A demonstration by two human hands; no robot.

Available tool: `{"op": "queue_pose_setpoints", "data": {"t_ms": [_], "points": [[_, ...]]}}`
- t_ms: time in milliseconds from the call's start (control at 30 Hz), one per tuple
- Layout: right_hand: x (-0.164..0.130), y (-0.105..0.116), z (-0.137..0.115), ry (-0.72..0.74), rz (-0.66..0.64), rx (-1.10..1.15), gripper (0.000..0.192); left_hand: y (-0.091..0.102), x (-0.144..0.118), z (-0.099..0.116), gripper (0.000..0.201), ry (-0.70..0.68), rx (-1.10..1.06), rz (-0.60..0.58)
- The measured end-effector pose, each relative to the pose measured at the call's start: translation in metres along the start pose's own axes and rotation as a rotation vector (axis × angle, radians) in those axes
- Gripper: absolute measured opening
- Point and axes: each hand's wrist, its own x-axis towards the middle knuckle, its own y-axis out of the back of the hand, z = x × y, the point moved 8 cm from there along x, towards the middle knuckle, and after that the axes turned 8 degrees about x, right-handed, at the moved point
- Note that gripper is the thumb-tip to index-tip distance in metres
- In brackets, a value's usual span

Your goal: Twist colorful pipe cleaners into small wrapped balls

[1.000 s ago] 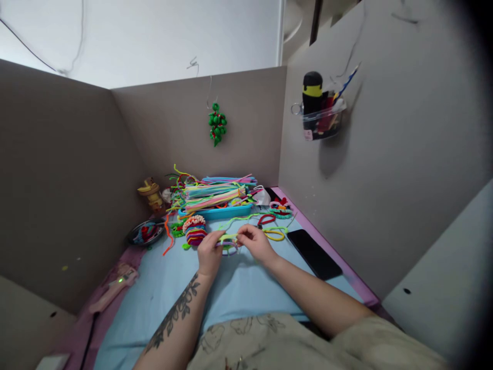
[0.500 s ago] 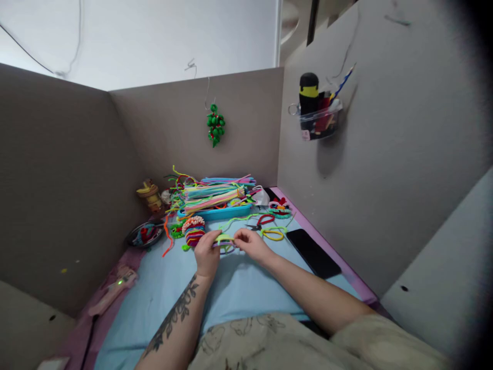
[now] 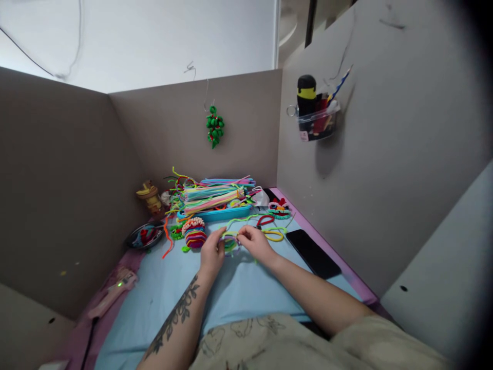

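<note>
Pipe-cleaner ring (image 3: 230,241) pinched between left hand (image 3: 211,255) and right hand (image 3: 256,243), fingers closed on it, just above blue mat (image 3: 162,298)

I see a small coil of pipe cleaners (image 3: 230,240), purple and lime-green strands looped together into a ring, held just above the light blue bench (image 3: 231,293) cover. A loose green tail hangs from it; finer detail is blurred.
</note>
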Motion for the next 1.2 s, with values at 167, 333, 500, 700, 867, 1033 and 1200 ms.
{"op": "queue_pose_setpoints", "data": {"t_ms": [167,333,500,700,867,1033,1200], "points": [[0.003,-0.004,0.006,-0.073,-0.009,0.203,0.008,0.001,0.0,0.006,0.036,-0.047,-0.015,0.005],[0.0,-0.011,0.006,-0.112,-0.059,0.245,0.009,0.009,0.001,0.002,0.018,-0.043,0.006,0.056],[0.002,-0.007,0.011,-0.101,-0.017,0.297,0.01,0.002,0.0,0.001,0.038,-0.057,0.022,0.018],[0.003,-0.007,0.014,-0.128,-0.024,0.31,0.009,0.009,0.001,0.006,0.027,-0.108,-0.002,0.065],[-0.001,-0.013,0.003,-0.086,-0.114,0.156,0.003,0.017,0.0,0.01,0.014,-0.132,-0.009,0.089],[-0.002,-0.012,-0.003,0.009,-0.162,-0.102,0.007,0.015,-0.001,0.008,0.009,-0.115,-0.009,0.055],[-0.005,-0.014,-0.02,0.218,-0.238,-0.238,0.011,0.011,0.001,0.006,0.007,-0.053,-0.027,0.004]]}}
